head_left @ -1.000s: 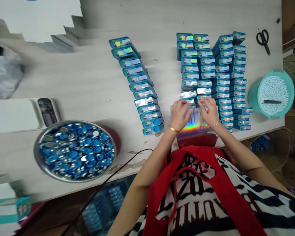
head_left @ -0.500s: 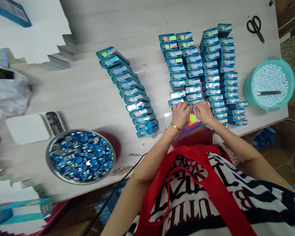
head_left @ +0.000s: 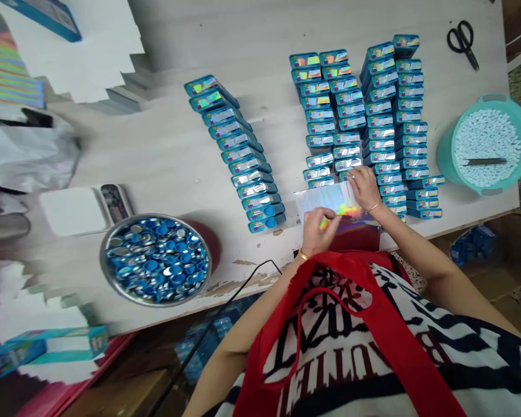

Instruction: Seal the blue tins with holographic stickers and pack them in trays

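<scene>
A shiny rainbow-reflecting sheet [head_left: 321, 198] lies at the table's front edge, close to my body. My left hand [head_left: 318, 230] is at its near side, thumb and fingers pinched on it. My right hand [head_left: 364, 188] grips the far right part of the sheet, fingers bent together. Just beyond the sheet stand rows of small blue boxes [head_left: 347, 110] with shiny ends; my right hand is close against the nearest ones. The sheet's lower part is partly hidden by my left hand and the red apron [head_left: 282, 324].
Left of the sheet stands a single row of blue boxes [head_left: 243, 153]. Farther left are a metal bowl of blue-and-silver caps [head_left: 156, 260] and a white scale [head_left: 72, 211]. A turquoise tub of white pellets [head_left: 447, 147] and black scissors [head_left: 462, 41] are on the right. A black cable [head_left: 226, 304] crosses the front edge.
My left hand has drawn back toward my body from the sheet's far edge, uncovering more of it. My right hand has stayed near the far edge. The whole view has shifted slightly.
</scene>
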Demonstrator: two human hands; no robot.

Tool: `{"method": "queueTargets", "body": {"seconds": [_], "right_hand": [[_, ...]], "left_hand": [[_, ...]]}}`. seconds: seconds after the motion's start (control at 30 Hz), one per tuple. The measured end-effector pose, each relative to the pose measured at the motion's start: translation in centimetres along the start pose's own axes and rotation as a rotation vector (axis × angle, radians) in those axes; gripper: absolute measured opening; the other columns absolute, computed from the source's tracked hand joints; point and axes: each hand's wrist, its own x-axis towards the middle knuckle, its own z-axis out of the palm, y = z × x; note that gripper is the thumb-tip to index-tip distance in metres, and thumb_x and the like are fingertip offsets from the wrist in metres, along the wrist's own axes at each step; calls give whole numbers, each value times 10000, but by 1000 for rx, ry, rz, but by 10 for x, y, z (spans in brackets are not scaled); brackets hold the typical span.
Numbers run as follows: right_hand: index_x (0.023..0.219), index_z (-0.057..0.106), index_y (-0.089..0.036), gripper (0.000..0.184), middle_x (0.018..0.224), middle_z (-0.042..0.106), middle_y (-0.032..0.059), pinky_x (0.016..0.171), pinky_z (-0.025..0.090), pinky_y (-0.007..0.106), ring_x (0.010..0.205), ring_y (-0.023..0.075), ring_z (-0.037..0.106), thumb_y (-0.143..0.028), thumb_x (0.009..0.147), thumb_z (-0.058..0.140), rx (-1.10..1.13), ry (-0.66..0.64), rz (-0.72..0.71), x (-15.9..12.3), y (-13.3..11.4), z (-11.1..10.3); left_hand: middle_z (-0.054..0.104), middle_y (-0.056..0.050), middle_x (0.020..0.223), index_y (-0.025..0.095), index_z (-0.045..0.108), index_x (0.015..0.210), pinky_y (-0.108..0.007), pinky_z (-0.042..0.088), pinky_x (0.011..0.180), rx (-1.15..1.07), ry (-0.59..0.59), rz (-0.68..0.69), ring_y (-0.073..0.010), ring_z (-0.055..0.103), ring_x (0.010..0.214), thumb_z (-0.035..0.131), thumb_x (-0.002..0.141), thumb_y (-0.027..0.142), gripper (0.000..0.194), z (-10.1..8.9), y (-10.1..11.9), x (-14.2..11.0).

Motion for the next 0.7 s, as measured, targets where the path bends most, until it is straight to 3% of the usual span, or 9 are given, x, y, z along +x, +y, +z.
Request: {"method": "queueTargets", "body": {"seconds": [0.1, 0.17, 0.27, 0.37, 0.5, 0.7], "right_hand": [[1135, 696, -202, 618, 1156, 648, 141, 1011, 442, 474, 1134, 285, 570, -654, 1020, 289, 334, 103, 35, -12, -29, -4], [1093, 695, -210, 668, 1059, 666, 108, 927, 488, 426, 1016, 246, 612, -724, 992, 281, 580, 20, 122, -23, -57, -2], [950, 671, -210, 616, 881, 642, 41, 773, 484, 333, 824, 183, 588, -782, 909, 446, 809, -201, 254, -37, -97, 12], [761, 568, -211, 538, 719, 534, -13, 686, 419, 291, 701, 143, 494, -738, 868, 559, 857, -303, 300, -39, -122, 35], [712, 476, -223, 445, 683, 474, -25, 670, 368, 288, 676, 138, 442, -611, 929, 505, 784, -329, 215, -26, -141, 68], [700, 417, -232, 284, 660, 465, -30, 692, 343, 284, 681, 144, 437, -349, 951, 479, 595, -374, 167, -2, -161, 114]], "left_hand": [[649, 17, 771, 205, 588, 808, -276, 468, 731, -324, 286, -274, -128, 621, 732, 788, 812, 401, 281, -22, 0, 6], [633, 24, 759, 202, 575, 791, -254, 481, 718, -485, 397, -388, -118, 618, 727, 849, 732, 411, 350, -35, -5, 11], [603, 36, 718, 198, 557, 751, -240, 489, 716, -590, 461, -500, -108, 605, 709, 896, 648, 376, 397, -49, -18, 7], [581, 45, 683, 194, 549, 727, -235, 475, 691, -610, 485, -589, -98, 574, 665, 892, 623, 347, 390, -59, -37, -8], [585, 36, 708, 191, 557, 717, -250, 471, 714, -517, 556, -590, -110, 566, 680, 827, 674, 310, 298, -80, -68, -21], [597, -21, 888, 186, 598, 716, -322, 457, 961, -66, 637, -416, -177, 599, 948, 758, 728, 209, 162, -115, -113, -16]]}}
